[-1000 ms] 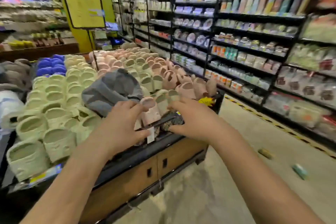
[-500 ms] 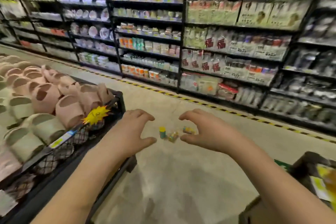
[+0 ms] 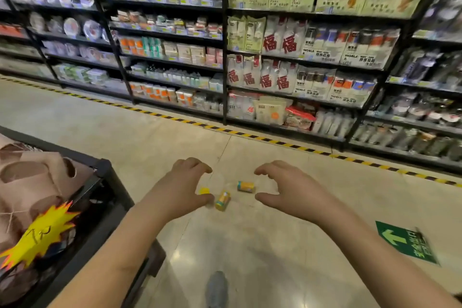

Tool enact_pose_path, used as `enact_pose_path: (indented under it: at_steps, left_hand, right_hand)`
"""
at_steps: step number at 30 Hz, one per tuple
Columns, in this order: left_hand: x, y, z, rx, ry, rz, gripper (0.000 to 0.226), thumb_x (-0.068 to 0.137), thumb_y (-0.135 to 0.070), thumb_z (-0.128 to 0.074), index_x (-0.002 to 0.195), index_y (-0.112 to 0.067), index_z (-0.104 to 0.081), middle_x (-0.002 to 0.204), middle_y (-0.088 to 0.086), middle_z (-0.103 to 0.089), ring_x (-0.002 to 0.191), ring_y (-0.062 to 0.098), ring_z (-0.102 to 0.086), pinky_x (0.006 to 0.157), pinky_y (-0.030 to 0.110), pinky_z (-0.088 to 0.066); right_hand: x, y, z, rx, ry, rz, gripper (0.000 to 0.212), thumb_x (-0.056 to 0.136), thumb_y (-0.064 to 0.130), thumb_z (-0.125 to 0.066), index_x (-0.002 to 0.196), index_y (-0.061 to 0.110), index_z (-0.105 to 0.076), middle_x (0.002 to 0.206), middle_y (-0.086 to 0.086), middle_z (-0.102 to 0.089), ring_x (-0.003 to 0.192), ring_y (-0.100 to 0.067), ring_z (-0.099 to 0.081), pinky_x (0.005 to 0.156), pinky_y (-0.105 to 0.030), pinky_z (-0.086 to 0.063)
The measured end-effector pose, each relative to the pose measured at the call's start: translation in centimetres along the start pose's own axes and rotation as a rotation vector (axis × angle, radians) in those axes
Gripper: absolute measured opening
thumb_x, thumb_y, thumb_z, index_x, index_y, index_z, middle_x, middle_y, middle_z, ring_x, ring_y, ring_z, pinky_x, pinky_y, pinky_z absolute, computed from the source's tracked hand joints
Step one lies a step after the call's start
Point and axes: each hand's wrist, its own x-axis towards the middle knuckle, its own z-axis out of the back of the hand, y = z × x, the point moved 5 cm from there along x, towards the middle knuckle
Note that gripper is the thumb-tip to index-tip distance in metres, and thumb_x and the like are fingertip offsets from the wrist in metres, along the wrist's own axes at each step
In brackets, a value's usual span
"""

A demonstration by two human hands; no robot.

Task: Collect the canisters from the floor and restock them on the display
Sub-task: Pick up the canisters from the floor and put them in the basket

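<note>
The canisters (image 3: 246,186) are now seen nearer, between left hand (image 3: 186,189) and right hand (image 3: 287,190). Both are held half-open, nothing gripped.

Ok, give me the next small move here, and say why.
Probably bend down and lower the left hand and right hand to the canisters. Both hands are empty, fingers loosely curled, and the three canisters lie on the floor ahead, seemingly below reach; one is partly hidden behind the left hand.
</note>
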Motion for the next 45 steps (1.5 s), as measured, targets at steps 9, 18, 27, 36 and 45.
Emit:
enact_pose_path:
  at_steps: [9,18,27,36,45]
  left_hand:
    - [18.6,9.9,1.2,-0.031,0.068,-0.012,0.067,0.087,-0.046,-0.073,0.145,-0.029,-0.046,0.146,-0.008,-0.04,0.137,0.015,-0.032,0.106,0.031,-0.042]
    - [31.1,15.2,-2.8,-0.097,0.158,0.075,0.066,0.087,-0.045,-0.072,0.145,-0.029,-0.044,0.146,-0.008,-0.039,0.132,0.018,-0.037,0.1,0.036,-0.046]
    - [41.5,21.8,-12.9,-0.19,0.203,0.228,0.069,0.088,-0.05,-0.069,0.147,-0.03,-0.041,0.15,-0.009,-0.036,0.138,0.014,-0.035,0.101,0.03,-0.046]
    - [49.4,31.5,-32.8,-0.176,0.383,0.289,0.072,0.085,-0.049,-0.073,0.146,-0.029,-0.041,0.151,-0.004,-0.036,0.136,0.02,-0.039,0.099,0.038,-0.05]
    - [53.0,39.3,-51.9,-0.149,0.494,0.333,0.071,0.083,-0.043,-0.076,0.144,-0.027,-0.043,0.148,0.004,-0.036,0.131,0.027,-0.041,0.097,0.044,-0.049]
  right_hand:
    - [20.7,-4.5,0.3,-0.048,0.076,-0.133,0.053,0.092,0.055,-0.062,0.139,0.039,-0.047,0.139,0.013,-0.051,0.119,-0.012,-0.055,0.091,-0.031,-0.049]
    - [34.6,-9.5,-4.3,0.038,0.184,-0.137,0.05,0.09,0.055,-0.062,0.136,0.038,-0.05,0.131,0.012,-0.052,0.115,-0.01,-0.056,0.087,-0.03,-0.048]
    - [48.8,-18.9,-13.2,0.102,0.273,-0.159,0.051,0.089,0.054,-0.062,0.136,0.038,-0.05,0.13,0.012,-0.053,0.114,-0.01,-0.057,0.089,-0.034,-0.051]
    - [59.4,-28.6,-30.7,0.086,0.37,-0.097,0.054,0.087,0.049,-0.069,0.137,0.034,-0.053,0.134,0.012,-0.049,0.119,-0.015,-0.055,0.095,-0.034,-0.047]
    - [62.6,-33.8,-50.1,0.123,0.45,-0.158,0.055,0.087,0.049,-0.07,0.137,0.035,-0.051,0.146,0.007,-0.046,0.13,-0.014,-0.049,0.1,-0.035,-0.046]
